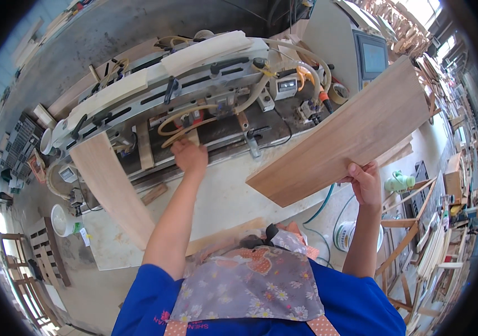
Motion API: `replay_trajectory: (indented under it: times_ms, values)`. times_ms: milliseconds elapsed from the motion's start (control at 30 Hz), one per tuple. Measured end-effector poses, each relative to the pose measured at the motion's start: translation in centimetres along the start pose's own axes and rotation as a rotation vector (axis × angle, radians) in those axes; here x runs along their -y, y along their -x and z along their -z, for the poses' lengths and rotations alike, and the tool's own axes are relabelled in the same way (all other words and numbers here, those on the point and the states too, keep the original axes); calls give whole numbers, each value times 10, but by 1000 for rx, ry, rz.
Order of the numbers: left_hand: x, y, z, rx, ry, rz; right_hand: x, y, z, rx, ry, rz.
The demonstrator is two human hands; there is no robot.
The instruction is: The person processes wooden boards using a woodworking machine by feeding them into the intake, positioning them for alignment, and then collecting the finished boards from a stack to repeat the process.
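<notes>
My right hand [365,182] grips a long brown wooden board [345,134] by its lower edge, thumb on the near face. The board is held tilted up, off the worktable, on the right. My left hand [190,159] reaches to the front of a machine [160,92] with a long metal beam, its fingers curled down at the machine bed. A light wood strip [193,136] shows just beyond these fingers; what they hold, if anything, is hidden. Another board [110,187] leans or lies at the machine's left front, left of my forearm.
The pale worktable [222,196] spans the front of the machine, with a small wood block [154,194] on it. Yellowish hoses [188,131] loop over the bed. A control screen [372,56] stands behind right. White buckets [62,219] and a green bottle [399,182] stand at the sides.
</notes>
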State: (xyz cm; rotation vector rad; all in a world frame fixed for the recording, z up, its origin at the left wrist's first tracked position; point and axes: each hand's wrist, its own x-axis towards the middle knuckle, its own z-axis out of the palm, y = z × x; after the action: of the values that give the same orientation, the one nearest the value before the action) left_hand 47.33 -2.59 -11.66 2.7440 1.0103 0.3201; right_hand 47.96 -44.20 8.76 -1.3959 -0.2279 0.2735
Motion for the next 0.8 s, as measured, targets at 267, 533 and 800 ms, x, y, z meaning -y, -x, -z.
replay_trajectory:
  times_ms: [267, 533, 800]
  values:
    - [51, 116, 60, 234, 49, 36, 17, -108, 36, 80, -81, 8]
    - [-36, -33, 262, 94, 719, -317, 111, -286, -32, 123, -115, 311]
    - [-141, -232, 328, -319, 591, -517, 107, -414, -216, 412, 230, 496]
